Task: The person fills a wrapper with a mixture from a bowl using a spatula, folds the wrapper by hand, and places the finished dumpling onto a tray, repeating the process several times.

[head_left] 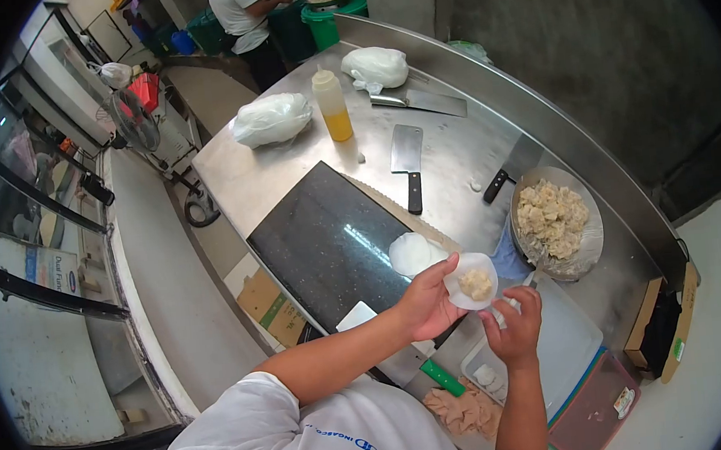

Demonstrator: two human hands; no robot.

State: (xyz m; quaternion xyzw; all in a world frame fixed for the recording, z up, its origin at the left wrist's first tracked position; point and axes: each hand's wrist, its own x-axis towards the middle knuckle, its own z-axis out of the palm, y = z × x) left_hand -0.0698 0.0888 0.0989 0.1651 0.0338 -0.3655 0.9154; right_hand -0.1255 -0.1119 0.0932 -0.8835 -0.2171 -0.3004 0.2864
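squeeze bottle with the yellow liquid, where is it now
In the head view, the squeeze bottle stands at the table's far end, upper left of centre, between two white plastic bundles.

Desk (449,157): brushed metal, dull sheen. Black slab (319,237): glossy, speckled, smooth. Cleaver blades metallic. Far squeeze bottle (332,106): translucent plastic. Near cloth (462,411): matt, crumpled.

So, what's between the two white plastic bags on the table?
A squeeze bottle holding yellow liquid stands between them; the head view shows it.

left hand (430,300): cupped, palm up | right hand (517,323): curled
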